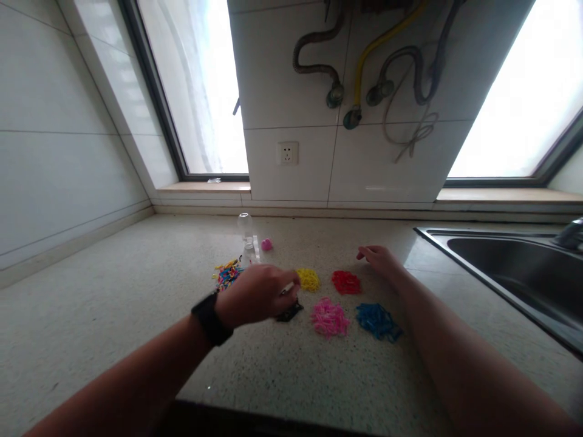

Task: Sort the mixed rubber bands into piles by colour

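Note:
My left hand [262, 294], with a black band on its wrist, hovers over a pile of black pieces [290, 312]. Its fingers are curled together in a pinch; what they hold, if anything, is too small to make out. Beyond the red pile [346, 282], my right hand [377, 256] rests on the counter, fingers stretched loosely, nothing visible in them. Thin band-like pieces also lie in a yellow pile [308, 280], a pink pile [330, 317] and a blue pile [378, 321]. A mixed-colour pile [228, 274] is partly hidden behind my left hand.
A clear bottle-like container [245, 224] stands behind the mixed pile, beside a small pink object [266, 244]. The speckled counter [136, 315] meets a tiled wall with a socket [288, 153] and hoses above. At the right is a metal sink [501, 261].

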Action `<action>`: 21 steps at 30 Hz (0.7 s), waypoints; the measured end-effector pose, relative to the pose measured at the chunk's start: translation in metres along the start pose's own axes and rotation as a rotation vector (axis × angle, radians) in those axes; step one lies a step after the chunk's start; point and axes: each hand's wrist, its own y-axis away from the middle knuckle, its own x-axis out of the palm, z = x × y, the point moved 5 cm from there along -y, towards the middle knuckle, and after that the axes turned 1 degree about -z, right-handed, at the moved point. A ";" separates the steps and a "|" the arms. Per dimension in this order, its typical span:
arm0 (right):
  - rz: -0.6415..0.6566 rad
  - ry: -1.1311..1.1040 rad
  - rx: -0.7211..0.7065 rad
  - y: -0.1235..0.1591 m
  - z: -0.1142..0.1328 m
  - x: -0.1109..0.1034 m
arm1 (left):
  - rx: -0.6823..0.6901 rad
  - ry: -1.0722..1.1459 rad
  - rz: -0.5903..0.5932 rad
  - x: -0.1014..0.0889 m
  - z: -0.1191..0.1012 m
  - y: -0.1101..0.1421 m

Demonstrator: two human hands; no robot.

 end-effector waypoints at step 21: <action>0.021 0.044 -0.006 -0.003 0.000 0.001 | -0.206 0.009 0.233 0.021 0.118 0.018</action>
